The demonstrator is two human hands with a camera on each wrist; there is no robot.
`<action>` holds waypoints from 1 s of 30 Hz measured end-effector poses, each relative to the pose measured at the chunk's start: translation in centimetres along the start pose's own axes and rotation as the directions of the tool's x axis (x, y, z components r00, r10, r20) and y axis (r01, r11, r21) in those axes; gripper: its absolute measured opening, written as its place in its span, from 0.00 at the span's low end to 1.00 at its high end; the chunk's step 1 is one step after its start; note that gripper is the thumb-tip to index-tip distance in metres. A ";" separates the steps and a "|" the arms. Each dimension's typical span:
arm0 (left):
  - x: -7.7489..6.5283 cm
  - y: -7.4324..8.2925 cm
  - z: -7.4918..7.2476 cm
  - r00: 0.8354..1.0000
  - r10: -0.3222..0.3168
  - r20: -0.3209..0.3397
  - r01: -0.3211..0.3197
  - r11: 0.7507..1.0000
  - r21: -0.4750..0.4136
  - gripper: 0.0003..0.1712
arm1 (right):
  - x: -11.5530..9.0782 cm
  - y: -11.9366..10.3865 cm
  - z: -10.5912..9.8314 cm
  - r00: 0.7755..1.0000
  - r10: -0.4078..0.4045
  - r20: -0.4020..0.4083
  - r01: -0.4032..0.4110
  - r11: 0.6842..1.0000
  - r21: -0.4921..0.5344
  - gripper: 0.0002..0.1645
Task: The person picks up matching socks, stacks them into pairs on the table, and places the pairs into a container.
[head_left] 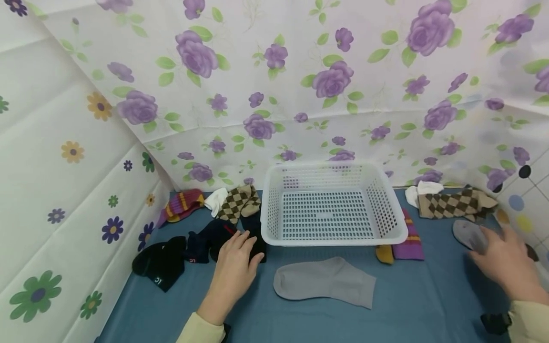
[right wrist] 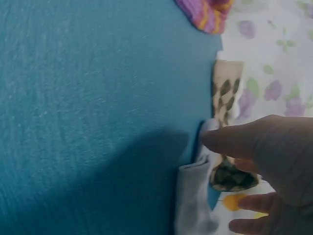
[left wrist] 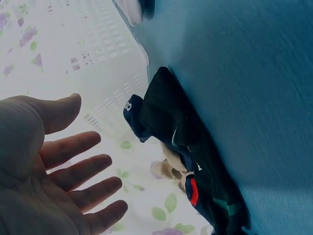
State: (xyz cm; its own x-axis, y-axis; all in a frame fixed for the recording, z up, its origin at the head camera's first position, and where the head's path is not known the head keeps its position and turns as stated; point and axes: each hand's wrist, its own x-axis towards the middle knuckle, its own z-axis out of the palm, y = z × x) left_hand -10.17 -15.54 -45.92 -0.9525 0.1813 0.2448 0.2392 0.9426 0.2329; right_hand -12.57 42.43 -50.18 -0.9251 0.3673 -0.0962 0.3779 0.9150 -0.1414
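My left hand [head_left: 235,264] hovers with spread fingers beside a heap of dark socks [head_left: 214,238]; its palm holds nothing in the left wrist view. The heap [left wrist: 181,132] shows black and navy cloth with a red patch. At the far right, my right hand [head_left: 508,262] reaches over a grey sock [head_left: 465,232], partly hidden under it. Thumb and fingers stand apart around that folded grey sock [right wrist: 193,196], the thumb tip overlapping its edge. A second grey sock [head_left: 323,281] lies flat in front of the white basket [head_left: 334,242].
A black sock [head_left: 160,259] lies left of the heap. Behind are a striped sock [head_left: 184,205], a white sock [head_left: 216,201] and a brown checked sock [head_left: 238,202]. Right of the basket lie a purple striped sock [head_left: 409,243] and another checked sock [head_left: 450,204]. Flowered sheets [head_left: 257,95] wall the table.
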 end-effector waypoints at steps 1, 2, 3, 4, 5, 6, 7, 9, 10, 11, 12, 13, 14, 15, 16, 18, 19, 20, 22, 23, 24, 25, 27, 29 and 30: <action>0.0 0.0 0.1 1.000 0.002 0.006 -0.002 1.000 0.000 0.24 | 0.2 0.2 0.2 1.000 -0.003 0.017 0.003 1.000 -0.006 0.50; 0.0 0.1 0.2 1.000 0.004 0.010 -0.004 1.000 0.002 0.23 | 0.3 0.3 0.5 0.999 -0.006 0.042 0.006 1.000 -0.008 0.50; 0.0 0.1 0.2 1.000 0.005 0.016 -0.005 1.000 0.004 0.22 | 0.4 0.4 0.8 0.998 -0.010 0.065 0.010 1.000 -0.008 0.49; 0.0 0.2 0.3 1.000 0.005 0.022 -0.005 1.000 0.006 0.20 | 0.5 0.5 1.0 0.997 -0.017 0.080 0.018 1.000 -0.006 0.48; 0.0 0.2 0.4 1.000 0.006 0.025 -0.006 1.000 0.007 0.19 | 0.6 0.6 1.2 0.996 -0.026 0.090 0.027 1.000 -0.006 0.47; 0.0 0.2 0.4 1.000 0.005 0.028 -0.005 1.000 0.006 0.18 | 0.7 0.7 1.4 0.995 -0.028 0.091 0.029 1.000 -0.008 0.45; 0.0 0.3 0.5 1.000 0.004 0.029 -0.004 1.000 0.007 0.17 | 0.7 0.7 1.5 0.996 -0.039 0.083 0.040 0.999 -0.012 0.43; 0.0 0.3 0.5 1.000 0.002 0.029 -0.002 1.000 0.009 0.16 | 0.8 0.7 1.6 0.998 -0.047 0.052 0.049 0.999 -0.025 0.39; 0.0 0.3 0.5 1.000 0.002 0.028 -0.002 1.000 0.010 0.16 | 0.8 0.6 1.6 0.998 -0.053 0.031 0.054 0.998 -0.034 0.37; 0.0 0.4 0.6 1.000 0.002 0.029 -0.003 1.000 0.010 0.15 | 0.8 0.6 1.6 0.998 -0.061 0.016 0.061 0.997 -0.045 0.36; 0.0 0.4 0.6 0.999 0.002 0.033 -0.003 1.000 0.012 0.15 | 0.9 0.7 1.6 0.998 -0.061 -0.002 0.061 0.997 -0.056 0.34; 0.0 0.4 0.6 0.999 0.004 0.039 -0.004 1.000 0.013 0.15 | 1.0 0.7 1.5 0.998 -0.054 -0.014 0.053 0.996 -0.066 0.34; 0.0 0.4 0.6 0.999 0.005 0.048 -0.006 1.000 0.013 0.15 | 1.1 0.7 1.3 0.999 -0.037 -0.024 0.035 0.997 -0.074 0.33; 0.0 0.4 0.6 0.998 0.007 0.058 -0.008 1.000 0.012 0.15 | 1.2 0.7 1.2 0.999 -0.024 -0.033 0.022 0.997 -0.075 0.33; 0.0 0.4 0.6 0.998 0.010 0.068 -0.011 1.000 0.012 0.15 | 1.3 0.8 1.1 0.999 -0.011 -0.039 0.008 0.997 -0.076 0.33; 0.0 0.5 0.6 0.996 0.014 0.087 -0.015 1.000 0.010 0.14 | 1.6 1.0 1.0 0.999 0.023 -0.045 -0.026 0.997 -0.077 0.35; 0.0 0.5 0.6 0.996 0.016 0.092 -0.017 1.000 0.009 0.14 | 1.8 1.0 0.9 0.999 0.039 -0.035 -0.041 0.997 -0.070 0.36; 0.1 0.5 0.6 0.995 0.017 0.097 -0.018 1.000 0.008 0.14 | 1.9 1.1 0.9 0.999 0.044 -0.027 -0.046 0.997 -0.066 0.36; 0.1 0.5 0.6 0.995 0.020 0.101 -0.021 1.000 0.006 0.14 | 2.2 1.1 1.0 0.998 0.064 0.026 -0.063 0.996 -0.058 0.37; 0.2 0.5 0.6 0.994 0.021 0.103 -0.021 1.000 0.005 0.14 | 2.4 1.1 1.0 0.996 0.074 0.053 -0.070 0.995 -0.064 0.38; 0.2 0.5 0.6 0.994 0.021 0.105 -0.022 1.000 0.005 0.14 | 2.5 1.1 1.1 0.993 0.085 0.082 -0.079 0.994 -0.070 0.39; 0.2 0.5 0.6 0.994 0.022 0.107 -0.023 1.000 0.005 0.14 | 2.5 1.0 1.2 0.990 0.097 0.102 -0.089 0.993 -0.080 0.39; 0.3 0.5 0.6 0.994 0.023 0.110 -0.023 1.000 0.001 0.15 | 2.6 0.9 1.4 0.986 0.109 0.129 -0.095 0.989 -0.113 0.40; 0.3 0.5 0.5 0.993 0.020 0.115 -0.020 1.000 -0.001 0.15 | 2.6 0.8 1.5 0.985 0.108 0.134 -0.089 0.986 -0.140 0.42; 0.3 0.5 0.5 0.993 0.020 0.117 -0.020 1.000 -0.002 0.15 | 2.7 0.8 1.6 0.985 0.106 0.138 -0.086 0.986 -0.143 0.42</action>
State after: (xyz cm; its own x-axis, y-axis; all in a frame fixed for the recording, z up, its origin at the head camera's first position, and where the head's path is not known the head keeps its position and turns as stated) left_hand -10.45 -14.83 -46.21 -0.9631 0.2313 0.1377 0.2582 0.9384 0.2295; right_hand -14.68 43.86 -52.11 -0.8661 0.4354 -0.2454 0.4469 0.8945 0.0095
